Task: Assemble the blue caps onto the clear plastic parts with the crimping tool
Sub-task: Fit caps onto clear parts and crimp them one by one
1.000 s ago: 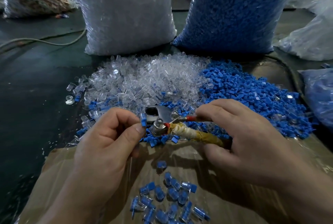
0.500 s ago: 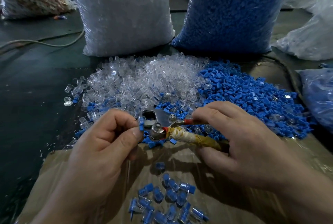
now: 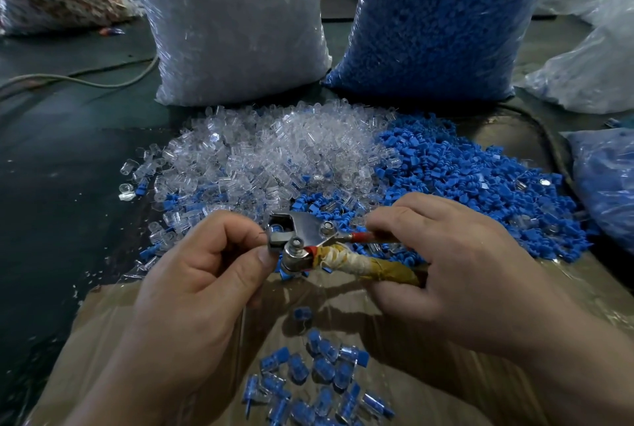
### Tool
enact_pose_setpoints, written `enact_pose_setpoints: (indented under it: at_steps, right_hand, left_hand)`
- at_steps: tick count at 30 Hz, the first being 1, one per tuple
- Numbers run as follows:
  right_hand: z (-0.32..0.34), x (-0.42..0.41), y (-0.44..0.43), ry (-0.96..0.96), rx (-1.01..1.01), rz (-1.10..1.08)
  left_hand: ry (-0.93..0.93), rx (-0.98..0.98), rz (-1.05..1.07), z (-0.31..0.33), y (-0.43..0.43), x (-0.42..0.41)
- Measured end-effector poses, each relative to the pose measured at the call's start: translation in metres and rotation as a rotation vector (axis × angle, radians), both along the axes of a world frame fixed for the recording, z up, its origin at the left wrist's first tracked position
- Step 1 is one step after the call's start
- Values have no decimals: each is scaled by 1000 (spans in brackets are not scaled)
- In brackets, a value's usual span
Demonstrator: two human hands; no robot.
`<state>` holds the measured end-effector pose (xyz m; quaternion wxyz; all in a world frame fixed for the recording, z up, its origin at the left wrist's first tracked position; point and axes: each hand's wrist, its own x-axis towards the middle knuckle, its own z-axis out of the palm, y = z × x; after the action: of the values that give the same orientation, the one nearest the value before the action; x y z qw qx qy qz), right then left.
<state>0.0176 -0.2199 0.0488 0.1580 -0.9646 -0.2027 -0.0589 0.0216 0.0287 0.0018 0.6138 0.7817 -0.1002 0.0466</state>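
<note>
My right hand [image 3: 446,261] clasps the taped handles of the crimping tool [image 3: 302,237]; my left hand [image 3: 202,274] curls its fingers at the steel head, and I cannot tell what they hold.

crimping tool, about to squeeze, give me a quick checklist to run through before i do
1. Right hand grips both handles of the crimping tool: ok
2. Part seated square in the tool's head: something sits there, but squareness cannot tell
3. Left hand clear of the head: not ok, its thumb touches it
4. Room on the cardboard beside the finished pieces: ok
5. Clear parts and blue caps piled close: ok
</note>
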Motion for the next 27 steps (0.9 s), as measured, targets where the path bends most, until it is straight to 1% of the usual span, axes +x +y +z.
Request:
enact_pose_setpoints:
  at_steps: [4, 8, 11, 13, 15, 17, 20, 22, 24, 27]
  right_hand:
    - [2, -2, 2, 20, 36, 4]
    - [-1, -3, -3, -13, 44, -32]
    - [-3, 1, -10, 34, 89, -84]
    - [-6, 5, -9, 44, 29, -127]
    - [-11, 10, -5, 5, -103, -172]
    - [-14, 15, -1, -1, -188, -214]
    - [-13, 21, -1, 16, -215, -264]
    - [-10, 22, 0, 32, -227, -276]
    - [-7, 19, 3, 26, -206, -265]
    - [-7, 4, 15, -111, -41, -158]
  left_hand:
    - [4, -15, 57, 2, -3, -5]
    - [-14, 104, 118, 3, -9, -5]
    - [40, 46, 163, 2, -9, -4]
    - [81, 35, 152, 4, -12, -4]
    - [137, 41, 123, 3, -16, -7]
    - [189, 44, 91, 2, -20, -10]
    - [218, 43, 59, 2, -24, -14]
    - [186, 100, 76, 4, -25, -14]
    - [135, 164, 88, 6, -27, -14]
    - [77, 238, 100, 7, -31, -16]
